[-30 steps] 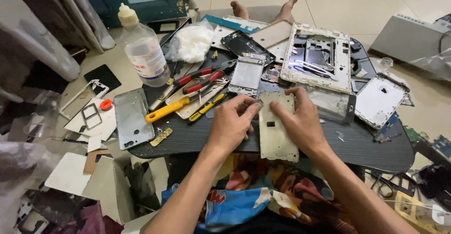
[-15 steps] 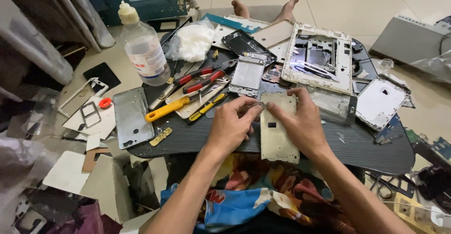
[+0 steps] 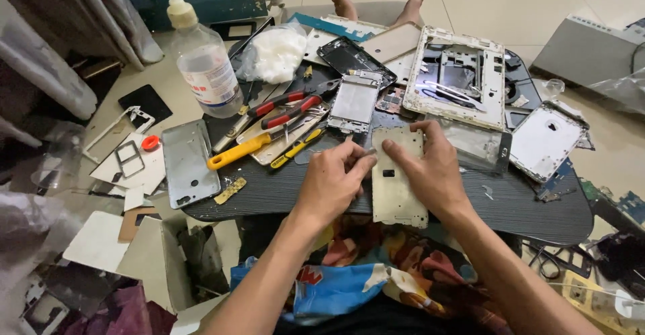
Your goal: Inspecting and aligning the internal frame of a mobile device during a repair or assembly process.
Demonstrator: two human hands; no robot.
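Observation:
A pale beige phone frame [image 3: 395,187] lies flat on the dark board [image 3: 282,197] over my lap. My right hand [image 3: 430,167] rests on its right side and pins it down, fingers spread. My left hand [image 3: 332,177] sits at the frame's left edge, thumb and forefinger pinched on a small thin piece that touches the frame; what the piece is cannot be made out.
Red-handled pliers [image 3: 285,106], a yellow-handled tool [image 3: 235,153], a silver phone back cover [image 3: 187,160], a clear liquid bottle [image 3: 205,66], a large white tablet frame [image 3: 457,73], a white back cover [image 3: 544,140] and several phone parts crowd the board. My bare feet [image 3: 379,6] show beyond.
Both hands stay on the beige frame. My left fingers have shifted slightly along its upper left edge.

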